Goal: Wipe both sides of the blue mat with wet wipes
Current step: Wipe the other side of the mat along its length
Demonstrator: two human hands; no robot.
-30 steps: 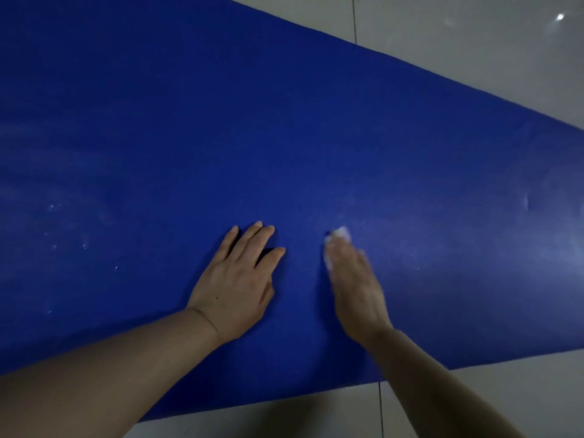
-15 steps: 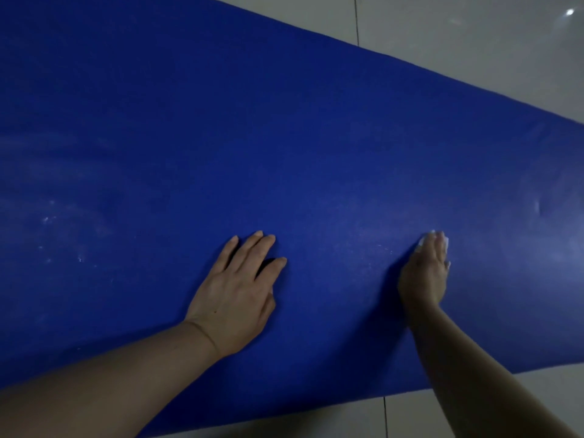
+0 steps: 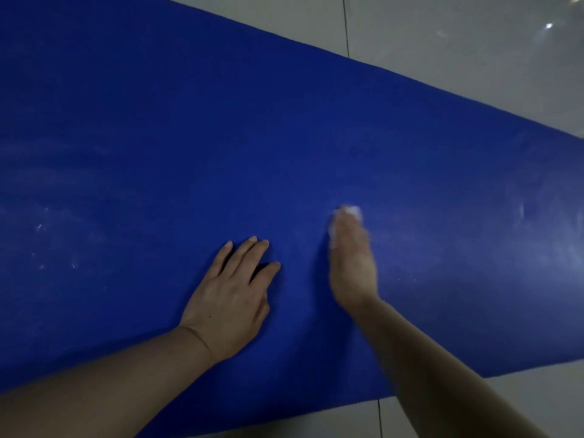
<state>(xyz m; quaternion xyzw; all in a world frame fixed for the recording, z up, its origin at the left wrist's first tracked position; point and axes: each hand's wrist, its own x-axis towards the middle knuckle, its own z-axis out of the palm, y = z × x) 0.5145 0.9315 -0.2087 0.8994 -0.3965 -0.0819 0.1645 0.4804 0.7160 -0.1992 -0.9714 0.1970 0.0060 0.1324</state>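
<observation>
The blue mat [image 3: 221, 137] lies flat on the floor and fills most of the view. My left hand [image 3: 229, 298] rests palm down on it near the front edge, fingers slightly apart, holding nothing. To its right, my right hand [image 3: 352, 263] presses a white wet wipe [image 3: 350, 212] onto the mat; only a bit of the wipe shows beyond the fingertips. The right hand is blurred by motion. Small white specks dot the mat at the left.
Pale grey floor tiles [image 3: 458, 42] with dark grout lines lie beyond the mat's far edge and along its near edge at the bottom right. A light reflects off the tile at top right.
My right hand with the wipe has swept back left across the mat, from the right side to just beside my left hand. The left hand has stayed in place.
</observation>
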